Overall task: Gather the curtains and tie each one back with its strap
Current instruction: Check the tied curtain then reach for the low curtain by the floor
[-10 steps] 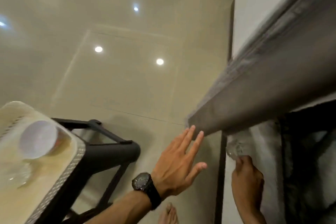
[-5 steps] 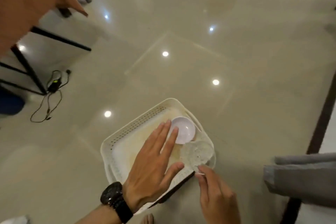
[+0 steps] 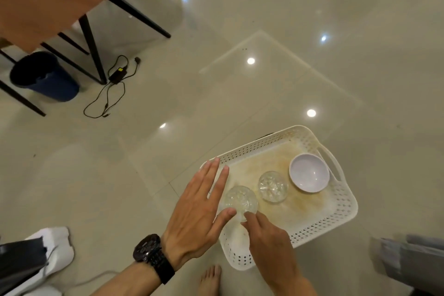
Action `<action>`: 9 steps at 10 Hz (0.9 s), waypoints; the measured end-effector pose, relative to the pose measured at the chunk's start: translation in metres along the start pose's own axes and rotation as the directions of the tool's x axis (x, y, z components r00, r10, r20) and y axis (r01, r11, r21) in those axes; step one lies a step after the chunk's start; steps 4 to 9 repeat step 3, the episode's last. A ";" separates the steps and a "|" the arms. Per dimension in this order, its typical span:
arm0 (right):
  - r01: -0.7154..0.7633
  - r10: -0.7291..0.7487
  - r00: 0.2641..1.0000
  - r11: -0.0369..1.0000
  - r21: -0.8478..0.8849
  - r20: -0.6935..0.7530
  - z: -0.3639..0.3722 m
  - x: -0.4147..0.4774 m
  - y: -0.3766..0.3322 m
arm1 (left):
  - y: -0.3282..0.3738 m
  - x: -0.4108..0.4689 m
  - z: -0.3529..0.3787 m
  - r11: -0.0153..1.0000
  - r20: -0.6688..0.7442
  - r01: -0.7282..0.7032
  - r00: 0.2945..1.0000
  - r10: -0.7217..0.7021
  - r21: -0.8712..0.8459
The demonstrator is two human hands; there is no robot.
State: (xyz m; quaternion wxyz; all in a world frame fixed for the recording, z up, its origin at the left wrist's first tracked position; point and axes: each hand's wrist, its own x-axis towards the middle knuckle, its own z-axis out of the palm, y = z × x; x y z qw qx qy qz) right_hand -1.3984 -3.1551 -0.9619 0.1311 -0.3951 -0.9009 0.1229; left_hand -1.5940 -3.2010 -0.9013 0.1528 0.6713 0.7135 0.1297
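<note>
Hovering flat with fingers spread, the left hand (image 3: 195,215) sits over the near corner of a white tray (image 3: 346,206), thumb beside a clear glass bowl (image 3: 237,200). The right hand (image 3: 269,240) touches that bowl's near rim with its fingertips. Beyond it stand a second glass bowl (image 3: 272,186) and a white bowl (image 3: 308,173). Grey curtain (image 3: 408,262) fabric shows at the lower right, well apart from both hands.
</note>
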 end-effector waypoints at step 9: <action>-0.062 0.058 0.979 0.998 0.018 0.197 0.020 0.001 -0.010 | -0.012 0.006 0.010 0.999 0.024 -0.047 0.999 0.047 0.003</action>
